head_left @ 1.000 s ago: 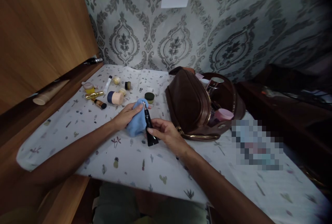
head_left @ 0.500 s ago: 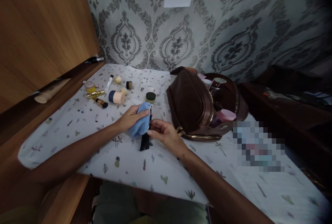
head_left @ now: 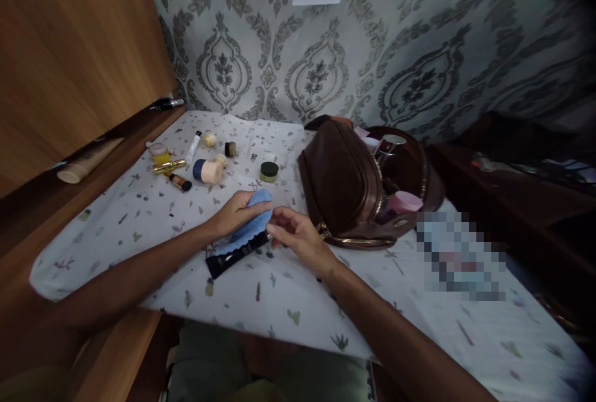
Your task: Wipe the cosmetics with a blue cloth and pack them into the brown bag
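My left hand [head_left: 237, 213] grips a blue cloth [head_left: 254, 225], thumb on top, over the middle of the table. A black squeeze tube [head_left: 237, 254] slants just below the cloth, its flat end toward the lower left. The fingers of my right hand [head_left: 298, 234] are pinched round the tube's narrow upper end. Beyond the hands stands a small jar with a dark lid [head_left: 269, 171]. The brown leather bag [head_left: 342, 185] lies unzipped to the right of my right hand, with a pink item [head_left: 405, 202] showing in its opening.
Several cosmetics stand at the left, among them a navy-and-peach jar [head_left: 207, 170], a gold tube [head_left: 169, 166], a small brown bottle [head_left: 178, 181] and a white tube [head_left: 194, 146]. A beige tube [head_left: 88, 160] lies on the wooden ledge. A patterned cloth [head_left: 279, 303] covers the table.
The black tube has swung from nearly upright to a slant, its flat end moving left. The blue cloth has shifted off its upper part, and both hands stay close together.
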Tool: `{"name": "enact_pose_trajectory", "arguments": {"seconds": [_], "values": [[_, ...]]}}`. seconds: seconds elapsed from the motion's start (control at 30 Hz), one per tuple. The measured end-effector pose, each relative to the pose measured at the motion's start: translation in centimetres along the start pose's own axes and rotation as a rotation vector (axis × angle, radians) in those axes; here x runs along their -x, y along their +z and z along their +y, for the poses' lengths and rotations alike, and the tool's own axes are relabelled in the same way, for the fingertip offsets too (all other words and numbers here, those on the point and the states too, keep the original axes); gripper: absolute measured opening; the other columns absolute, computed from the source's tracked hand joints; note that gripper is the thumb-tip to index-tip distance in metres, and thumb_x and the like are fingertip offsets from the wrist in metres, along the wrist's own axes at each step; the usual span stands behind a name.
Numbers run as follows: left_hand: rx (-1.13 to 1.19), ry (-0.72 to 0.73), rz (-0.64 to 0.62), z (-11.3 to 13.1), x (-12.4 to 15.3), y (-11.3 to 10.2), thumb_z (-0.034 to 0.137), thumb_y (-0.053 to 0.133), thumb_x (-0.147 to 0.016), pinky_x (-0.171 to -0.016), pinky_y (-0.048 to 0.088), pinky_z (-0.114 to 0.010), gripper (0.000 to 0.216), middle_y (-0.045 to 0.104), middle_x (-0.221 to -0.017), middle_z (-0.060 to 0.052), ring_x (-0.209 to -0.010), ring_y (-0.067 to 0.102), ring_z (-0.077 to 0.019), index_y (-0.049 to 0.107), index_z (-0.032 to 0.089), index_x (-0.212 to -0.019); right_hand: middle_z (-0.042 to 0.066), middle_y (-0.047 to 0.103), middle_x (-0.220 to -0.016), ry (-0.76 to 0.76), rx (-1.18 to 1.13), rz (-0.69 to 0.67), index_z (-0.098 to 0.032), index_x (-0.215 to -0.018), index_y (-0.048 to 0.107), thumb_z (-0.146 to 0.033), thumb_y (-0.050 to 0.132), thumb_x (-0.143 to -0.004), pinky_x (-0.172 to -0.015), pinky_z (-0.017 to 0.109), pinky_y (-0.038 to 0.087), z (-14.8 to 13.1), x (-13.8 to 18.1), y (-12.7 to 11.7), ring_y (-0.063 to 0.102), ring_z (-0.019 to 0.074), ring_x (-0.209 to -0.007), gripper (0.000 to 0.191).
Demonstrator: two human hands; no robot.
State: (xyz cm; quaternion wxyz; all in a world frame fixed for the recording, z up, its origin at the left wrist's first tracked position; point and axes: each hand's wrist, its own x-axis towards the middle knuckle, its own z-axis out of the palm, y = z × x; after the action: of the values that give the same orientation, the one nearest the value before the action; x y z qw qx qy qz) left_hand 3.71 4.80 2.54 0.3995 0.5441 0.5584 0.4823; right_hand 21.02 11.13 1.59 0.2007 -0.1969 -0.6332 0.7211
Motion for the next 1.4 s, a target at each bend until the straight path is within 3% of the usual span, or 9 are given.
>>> {"name": "enact_pose_trajectory", "arguments": {"seconds": [0.1, 0.27, 0.4, 0.6, 0.8, 0.97, 1.13, 1.3, 1.4], "values": [[0.027, 0.013, 0.023, -0.3, -0.2, -0.2, 0.055, 0.062, -0.084, -0.054, 0.042, -0.023, 0.04, 0.05, -0.064, 0.003, -0.058, 0.047, -0.0109, 0.053, 0.017, -0.074, 0.0, 0.066, -0.08, 0.005, -0.02, 0.018, -0.02, -0.09, 0.067, -0.053, 0.081, -0.07, -0.059, 0.025, 0.052, 0.2, -0.1, -0.2, 0.06, 0.0133, -0.07, 0.041], [-0.05, 0.048, 0.005, -0.2, -0.2, -0.8, 0.05, 0.06, -0.089, -0.068, 0.045, -0.023, 0.04, 0.056, -0.085, 0.001, -0.075, 0.053, -0.0136, 0.055, 0.019, -0.113, 0.0, 0.067, -0.079, 0.021, -0.058, 0.107, -0.019, -0.083, 0.069, -0.054, 0.084, -0.065, -0.071, 0.029, 0.057, 0.5, -0.4, -0.6, 0.062, 0.0123, -0.071, 0.042], [-0.124, 0.006, -0.133, 0.0, 0.0, -1.3, 0.056, 0.059, -0.089, -0.062, 0.04, -0.023, 0.038, 0.051, -0.078, 0.002, -0.07, 0.049, -0.0138, 0.057, 0.019, -0.099, -0.001, 0.068, -0.082, 0.03, -0.109, 0.11, -0.02, -0.086, 0.069, -0.049, 0.088, -0.061, -0.079, 0.032, 0.058, 0.5, -0.3, -0.7, 0.065, 0.0128, -0.073, 0.042], [-0.165, 0.015, -0.43, 0.5, -0.4, -2.2, 0.053, 0.057, -0.091, -0.06, 0.039, -0.024, 0.036, 0.052, -0.074, 0.001, -0.067, 0.048, -0.0125, 0.059, 0.017, -0.087, 0.0, 0.07, -0.077, -0.057, -0.053, 0.175, -0.021, -0.083, 0.071, -0.048, 0.09, -0.057, -0.072, 0.032, 0.058, 0.2, -0.4, -0.8, 0.064, 0.0138, -0.067, 0.043], [-0.164, -0.279, -0.638, 1.3, -0.7, -4.3, 0.051, 0.072, -0.079, -0.051, 0.037, -0.021, 0.037, 0.054, -0.066, 0.002, -0.057, 0.048, -0.0099, 0.058, 0.016, -0.08, -0.001, 0.069, -0.076, -0.242, 0.024, 0.336, -0.02, -0.085, 0.075, -0.04, 0.087, -0.065, -0.064, 0.026, 0.053, -1.0, -0.3, -2.1, 0.058, 0.0103, -0.064, 0.031], [-0.163, -0.356, -0.756, 1.2, -1.0, -5.4, 0.044, 0.083, -0.066, -0.048, 0.04, -0.02, 0.036, 0.06, -0.064, 0.002, -0.055, 0.052, -0.0102, 0.065, 0.015, -0.077, -0.001, 0.068, -0.079, -0.313, 0.017, 0.42, -0.02, -0.084, 0.073, -0.041, 0.086, -0.066, -0.062, 0.025, 0.051, -1.8, -0.1, -2.2, 0.056, 0.0098, -0.063, 0.03], [-0.07, -0.423, -0.707, 0.8, -0.9, -6.5, 0.045, 0.086, -0.061, -0.043, 0.041, -0.018, 0.039, 0.06, -0.06, 0.002, -0.05, 0.051, -0.0091, 0.065, 0.014, -0.072, -0.004, 0.059, -0.063, -0.331, 0.033, 0.433, -0.019, -0.074, 0.061, -0.049, 0.083, -0.069, -0.053, 0.022, 0.046, -2.0, 0.0, -1.9, 0.05, 0.0078, -0.053, 0.037], [0.078, -0.364, -0.572, 0.2, -0.8, -7.2, 0.06, 0.084, -0.06, -0.041, 0.04, -0.018, 0.05, 0.061, -0.055, 0.0, -0.045, 0.05, -0.0088, 0.067, 0.013, -0.068, -0.006, 0.055, -0.056, -0.305, -0.036, 0.408, -0.02, -0.076, 0.054, -0.051, 0.081, -0.072, -0.047, 0.021, 0.041, -1.8, -0.1, -1.9, 0.049, 0.0081, -0.048, 0.041], [0.089, -0.376, -0.515, -0.3, -0.8, -7.4, 0.068, 0.081, -0.06, -0.041, 0.041, -0.019, 0.056, 0.059, -0.05, -0.001, -0.043, 0.05, -0.0095, 0.066, 0.013, -0.065, -0.007, 0.054, -0.059, -0.331, -0.086, 0.382, -0.02, -0.084, 0.058, -0.045, 0.081, -0.073, -0.046, 0.02, 0.041, -1.6, -0.1, -1.8, 0.05, 0.0075, -0.047, 0.035]]}}
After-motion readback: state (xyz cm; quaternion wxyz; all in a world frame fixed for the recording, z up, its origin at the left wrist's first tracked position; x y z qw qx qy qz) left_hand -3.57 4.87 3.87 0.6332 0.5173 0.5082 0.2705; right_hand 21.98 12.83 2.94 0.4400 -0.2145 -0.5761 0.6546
